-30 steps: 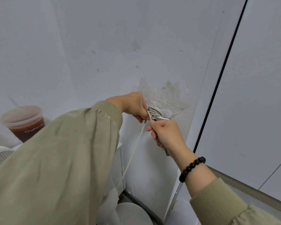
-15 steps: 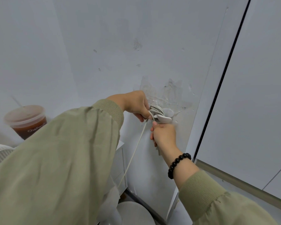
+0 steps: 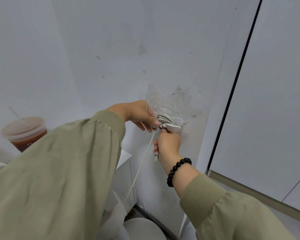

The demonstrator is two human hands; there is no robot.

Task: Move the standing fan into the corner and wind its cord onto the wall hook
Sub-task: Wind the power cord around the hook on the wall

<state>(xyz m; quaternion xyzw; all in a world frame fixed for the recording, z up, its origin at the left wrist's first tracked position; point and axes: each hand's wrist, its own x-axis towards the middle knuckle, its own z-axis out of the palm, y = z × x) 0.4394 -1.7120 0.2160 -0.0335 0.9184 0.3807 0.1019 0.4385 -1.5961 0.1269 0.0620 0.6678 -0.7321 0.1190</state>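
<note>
White cord (image 3: 164, 118) is wound in several loops around the wall hook (image 3: 172, 127), and the coil is pinched by the left hand (image 3: 139, 115) at its left side. Just beneath the hook, the plug end (image 3: 156, 155) is gripped in the closed right hand (image 3: 168, 144). One strand is seen running down toward the round base (image 3: 142, 229) near the wall's foot.

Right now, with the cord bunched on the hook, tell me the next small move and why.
Probably tuck the plug end held in the right hand up over the wall hook. Several cord loops already sit on the hook, the left hand pins them there, and only the plug end hangs free below.
</note>
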